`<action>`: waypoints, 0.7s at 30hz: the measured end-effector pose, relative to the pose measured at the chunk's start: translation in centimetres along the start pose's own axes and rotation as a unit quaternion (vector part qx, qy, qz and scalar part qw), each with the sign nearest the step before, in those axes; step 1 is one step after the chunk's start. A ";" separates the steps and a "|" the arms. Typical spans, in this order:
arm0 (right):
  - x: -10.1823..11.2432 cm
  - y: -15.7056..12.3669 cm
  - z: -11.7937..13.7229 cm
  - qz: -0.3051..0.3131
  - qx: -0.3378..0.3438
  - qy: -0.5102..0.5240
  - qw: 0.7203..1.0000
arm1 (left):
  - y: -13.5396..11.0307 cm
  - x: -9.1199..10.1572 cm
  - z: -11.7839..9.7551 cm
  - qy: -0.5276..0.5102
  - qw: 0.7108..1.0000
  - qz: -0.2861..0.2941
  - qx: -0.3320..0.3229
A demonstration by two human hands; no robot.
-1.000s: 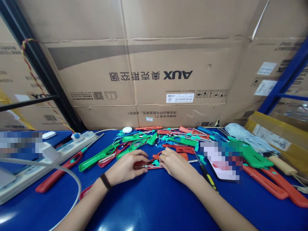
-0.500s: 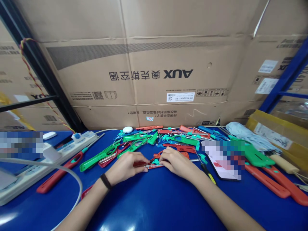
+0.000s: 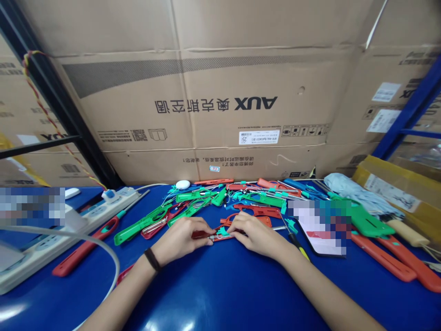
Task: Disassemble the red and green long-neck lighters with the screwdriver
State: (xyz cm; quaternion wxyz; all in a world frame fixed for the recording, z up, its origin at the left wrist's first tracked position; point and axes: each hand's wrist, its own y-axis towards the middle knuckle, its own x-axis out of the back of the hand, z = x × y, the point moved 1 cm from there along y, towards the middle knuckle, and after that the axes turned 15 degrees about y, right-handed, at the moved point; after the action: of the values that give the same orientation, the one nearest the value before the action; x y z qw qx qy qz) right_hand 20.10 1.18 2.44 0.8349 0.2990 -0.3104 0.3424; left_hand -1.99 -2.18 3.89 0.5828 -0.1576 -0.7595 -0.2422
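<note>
Between my hands, low over the blue tabletop, lies an opened red gas lighter (image 3: 223, 236) with a green trigger piece and a thin white wire showing. My left hand (image 3: 188, 234) pinches its left end with thumb and fingers. The fingers of my right hand (image 3: 250, 232) are closed on the right part of the same lighter, by the green piece. My fingers cover both of its ends. Just behind lie a red lighter shell (image 3: 258, 211) and several green lighter shells (image 3: 195, 208), some with metal tubes and loose wires.
A screwdriver (image 3: 299, 246) and a phone (image 3: 320, 230) lie at my right, with whole lighters (image 3: 382, 257) beyond. On the left are a white power strip (image 3: 93, 216), a curving cable (image 3: 115, 262) and a red lighter (image 3: 86, 248). A cardboard wall (image 3: 213, 82) stands behind.
Both hands stay almost in place on the red lighter, with only slight finger movement. The camera view has shifted a little.
</note>
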 end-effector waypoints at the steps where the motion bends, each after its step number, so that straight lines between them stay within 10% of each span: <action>1: 0.0 0.0 0.1 0.000 0.003 -0.008 1.000 | 0.0 0.0 0.0 0.000 1.000 0.000 0.000; 13: -1.0 0.5 1.4 0.068 0.049 -0.189 0.978 | -0.3 -0.3 -0.3 0.044 0.999 -0.018 -0.027; 21: 0.1 0.7 1.2 0.061 0.024 -0.122 0.990 | -0.6 -0.5 -0.4 0.103 0.994 -0.004 -0.042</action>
State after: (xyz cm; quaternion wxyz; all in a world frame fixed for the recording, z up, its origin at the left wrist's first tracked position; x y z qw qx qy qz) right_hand 19.26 0.74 3.50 0.7612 0.3386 -0.4192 0.3608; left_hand -1.88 -2.86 3.42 0.6496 -0.1534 -0.6853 -0.2913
